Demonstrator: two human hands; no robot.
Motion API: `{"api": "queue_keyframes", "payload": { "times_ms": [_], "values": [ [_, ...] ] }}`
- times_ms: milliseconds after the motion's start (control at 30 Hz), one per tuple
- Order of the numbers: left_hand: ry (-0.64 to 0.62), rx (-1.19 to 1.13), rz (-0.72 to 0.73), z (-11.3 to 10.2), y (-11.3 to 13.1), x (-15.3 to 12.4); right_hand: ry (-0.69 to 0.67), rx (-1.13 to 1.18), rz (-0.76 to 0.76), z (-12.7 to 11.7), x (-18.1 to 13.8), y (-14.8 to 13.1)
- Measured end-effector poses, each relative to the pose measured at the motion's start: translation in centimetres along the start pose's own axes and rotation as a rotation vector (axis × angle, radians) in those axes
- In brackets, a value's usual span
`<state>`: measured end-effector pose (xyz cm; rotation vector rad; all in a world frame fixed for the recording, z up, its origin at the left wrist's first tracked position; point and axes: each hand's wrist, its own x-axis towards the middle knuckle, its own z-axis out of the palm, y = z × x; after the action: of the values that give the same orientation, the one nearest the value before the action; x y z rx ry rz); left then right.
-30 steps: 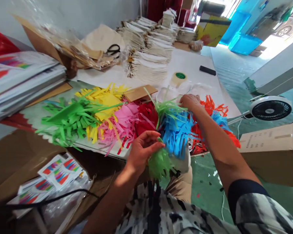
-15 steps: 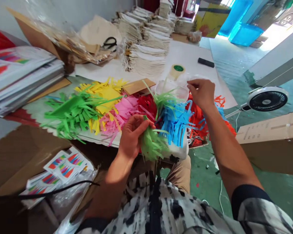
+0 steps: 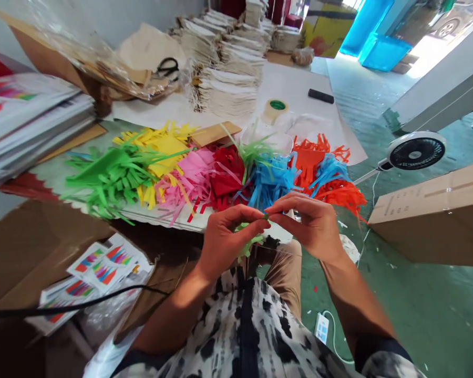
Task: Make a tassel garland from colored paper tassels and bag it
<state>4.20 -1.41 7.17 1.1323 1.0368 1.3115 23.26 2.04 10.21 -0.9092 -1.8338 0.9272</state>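
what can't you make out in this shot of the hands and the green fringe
Head view only:
- green fringe piece: mostly hidden behind the left hand, so its shape and length are unclear.
- right hand: its fingertips meet the left hand's; what they pinch is too small to tell.
- printed sheets: the print is too small to read.
- stack of papers: cut off by the left edge.

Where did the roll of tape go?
In the head view, the roll of tape sits on the white table, far side, right of the cream paper stacks, behind the orange fringes.
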Motion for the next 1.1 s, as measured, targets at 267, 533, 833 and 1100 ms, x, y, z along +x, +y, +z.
{"api": "queue_keyframes", "payload": {
  "times_ms": [267, 533, 833, 1100],
  "values": [
    [-0.031, 0.231, 0.103, -0.4, 0.2, -0.7, -0.099, -0.165, -0.086, -0.3, -0.8, -1.0],
    [-0.039, 0.328, 0.145, -0.2, 0.4, -1.0, -0.104, -0.207, -0.071, -0.1, -1.7, -0.7],
    [-0.153, 0.106, 0.002, -0.3, -0.3, -0.8, 0.035, -0.214, 0.038, -0.3, -2.2, -0.2],
    [-0.049, 0.152, 0.055, 0.2, -0.7, -0.8, 0.026, -0.034, 0.141, -0.3, -2.9, 1.0]
  ]
}}
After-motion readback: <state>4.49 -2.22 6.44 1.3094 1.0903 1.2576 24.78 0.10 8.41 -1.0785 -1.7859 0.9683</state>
